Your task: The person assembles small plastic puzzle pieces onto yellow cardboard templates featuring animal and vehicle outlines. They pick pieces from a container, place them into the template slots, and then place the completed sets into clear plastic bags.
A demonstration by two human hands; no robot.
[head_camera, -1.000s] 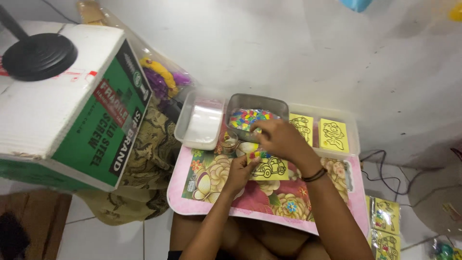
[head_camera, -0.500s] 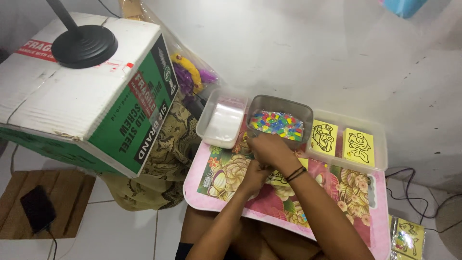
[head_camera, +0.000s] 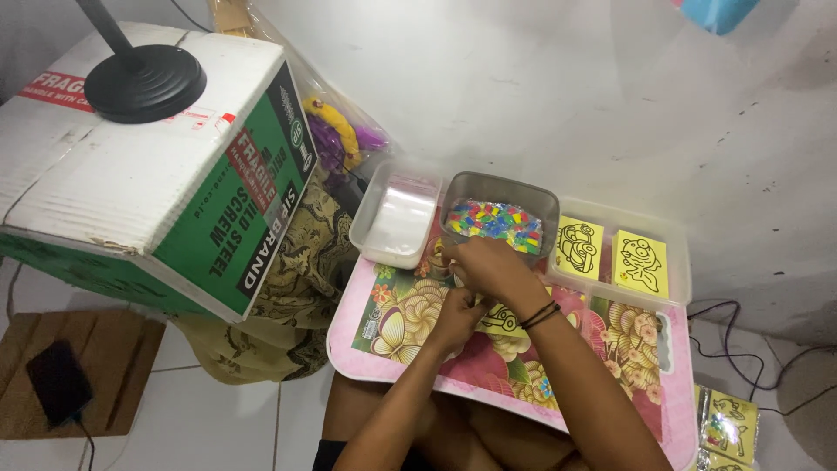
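Now pinching, right hand over left hand, at a yellow car card lying flat on the pink floral tray, long axis running left-right. Just beyond, resting against the grey tub of coloured beads; fingers' closure impossible to tell.

Even, soft indoor light, moderately bright, no hard highlights. White wall in upper half of frame reads grey and mottled, darkening toward right edge. Faint shadow under cardboard box at left; floor in lower left dimmer. Slight sheen on clear plastic container. Focus sharp at centre; mild wide-angle stretch at corners.
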